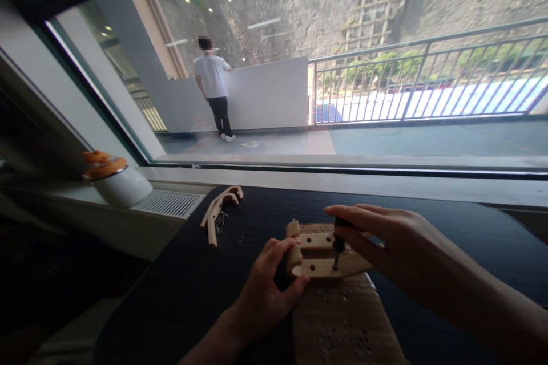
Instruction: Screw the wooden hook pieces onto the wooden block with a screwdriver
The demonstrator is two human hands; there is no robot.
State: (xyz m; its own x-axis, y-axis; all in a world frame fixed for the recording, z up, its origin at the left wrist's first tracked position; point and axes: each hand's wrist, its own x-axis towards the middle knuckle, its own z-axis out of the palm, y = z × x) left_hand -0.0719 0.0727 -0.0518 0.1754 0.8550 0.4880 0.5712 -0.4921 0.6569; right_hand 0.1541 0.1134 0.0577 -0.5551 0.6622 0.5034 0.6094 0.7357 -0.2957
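Observation:
A small wooden frame point(327, 268) with round holes in its two long bars rests on a wooden board point(338, 325) marked with many dents. My left hand point(268, 288) grips the frame's rounded left end, thumb at the near side and fingers over the top. Pinched in my right hand point(385, 234) is a screwdriver point(339, 242) with a dark handle. Its shaft points down, and the tip meets the near bar beside a hole. The frame's right end is partly hidden behind my right hand.
Two curved wooden pieces point(216, 214) lie at the dark table's point(180, 308) far left, with several loose screws point(221, 221) beside them. A white container with an orange lid point(117, 179) stands on the sill. Beyond the window, a person point(213, 77) stands by a wall.

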